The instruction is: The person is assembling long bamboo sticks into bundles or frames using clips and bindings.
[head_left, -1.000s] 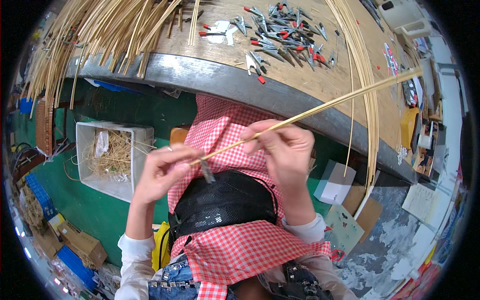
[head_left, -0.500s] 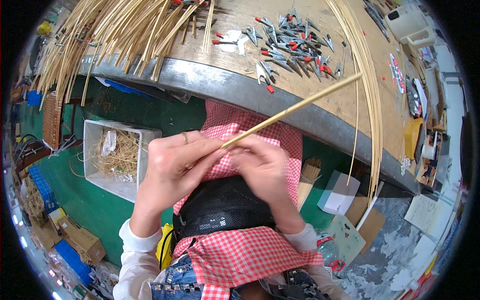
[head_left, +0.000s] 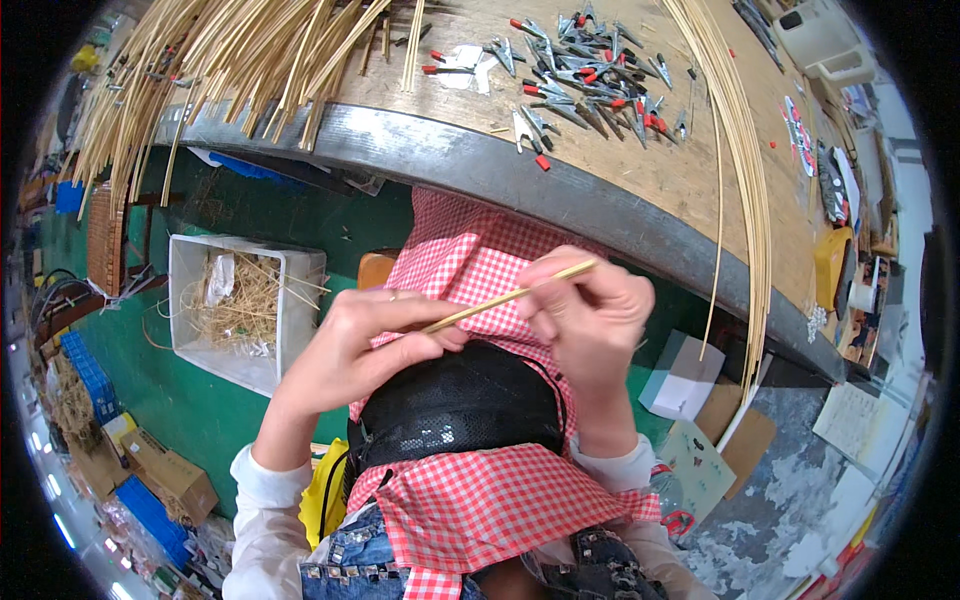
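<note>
Above my lap, a thin pale rattan-like strip [head_left: 490,303] slants up from left to right. My left hand [head_left: 375,338] pinches its lower end between thumb and fingers. Curled fingers of my right hand [head_left: 590,310], slightly blurred, close around it farther up, where the strip ends from sight at the knuckles. Behind both hands are a red-and-white checked apron [head_left: 480,515] and a black waist bag [head_left: 460,405].
Ahead is a wooden worktable [head_left: 600,200] with a metal edge. Many long strips [head_left: 240,70] hang over its left side, and another bundle [head_left: 735,150] at right. Red-tipped spring clamps [head_left: 590,80] lie piled between. A white bin [head_left: 225,350] of scraps stands on the floor at left.
My right hand has moved right, away from the left hand, along the strip. The strip's far end no longer reaches over the table edge. My left hand has shifted slightly downward.
</note>
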A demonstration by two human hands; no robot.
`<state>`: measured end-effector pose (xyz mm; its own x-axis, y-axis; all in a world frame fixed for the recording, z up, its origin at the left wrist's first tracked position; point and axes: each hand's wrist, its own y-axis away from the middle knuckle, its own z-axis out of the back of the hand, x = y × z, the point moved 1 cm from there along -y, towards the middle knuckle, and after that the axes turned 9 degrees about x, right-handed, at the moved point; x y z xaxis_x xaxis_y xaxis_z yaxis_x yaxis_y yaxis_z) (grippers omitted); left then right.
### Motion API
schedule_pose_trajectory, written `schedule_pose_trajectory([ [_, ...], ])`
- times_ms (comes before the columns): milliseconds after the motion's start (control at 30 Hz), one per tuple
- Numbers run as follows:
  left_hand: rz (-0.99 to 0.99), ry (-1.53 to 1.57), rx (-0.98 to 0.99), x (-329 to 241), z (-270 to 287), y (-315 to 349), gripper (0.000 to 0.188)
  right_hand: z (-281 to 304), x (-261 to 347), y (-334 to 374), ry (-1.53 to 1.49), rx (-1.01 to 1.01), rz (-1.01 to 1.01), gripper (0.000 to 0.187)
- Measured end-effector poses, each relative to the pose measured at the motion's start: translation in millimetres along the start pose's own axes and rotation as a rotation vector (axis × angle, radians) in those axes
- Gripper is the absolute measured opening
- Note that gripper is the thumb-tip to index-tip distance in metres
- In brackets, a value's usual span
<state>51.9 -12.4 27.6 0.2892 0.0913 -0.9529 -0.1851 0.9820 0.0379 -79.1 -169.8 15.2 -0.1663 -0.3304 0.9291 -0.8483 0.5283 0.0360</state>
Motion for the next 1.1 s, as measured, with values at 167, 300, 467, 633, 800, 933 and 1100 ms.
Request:
schedule_pose_trajectory([
  [167, 0.341, 0.608, 0.132, 1.0, 0.7, -8.8, 0.017, -11.0, -2.1, -3.7, 0.122, 0.3, 0.128, 0.009],
  [300, 0.293, 0.487, -0.039, 10.8, 1.5, 0.6, 0.016, 10.0, -4.2, -26.2, 0.041, 0.313, 0.092, 0.017],
  [467, 0.257, 0.17, -0.207, 15.5, 2.6, 12.8, 0.013, 11.3, -12.0, -85.0, 1.178, -0.101, 0.338, 0.013],
  [633, 0.228, 0.109, -0.302, 16.0, -4.0, 14.6, 0.011, 12.4, -13.4, -96.0, 1.494, -0.061, 0.256, 0.016],
  [800, 0.215, 0.07, -0.296, 15.6, -2.1, 9.8, 0.011, 27.6, -5.5, -95.0, 1.654, -0.042, 0.358, 0.012],
  [933, 0.142, 0.022, -0.313, 14.8, -4.4, 1.5, 0.011, 43.1, -6.2, -95.1, 1.648, -0.004, 0.457, 0.013],
  [1100, 0.13, -0.03, -0.371, 15.1, -7.3, -0.8, 0.011, 51.9, 5.8, -86.6, 1.507, -0.116, 0.441, 0.013],
])
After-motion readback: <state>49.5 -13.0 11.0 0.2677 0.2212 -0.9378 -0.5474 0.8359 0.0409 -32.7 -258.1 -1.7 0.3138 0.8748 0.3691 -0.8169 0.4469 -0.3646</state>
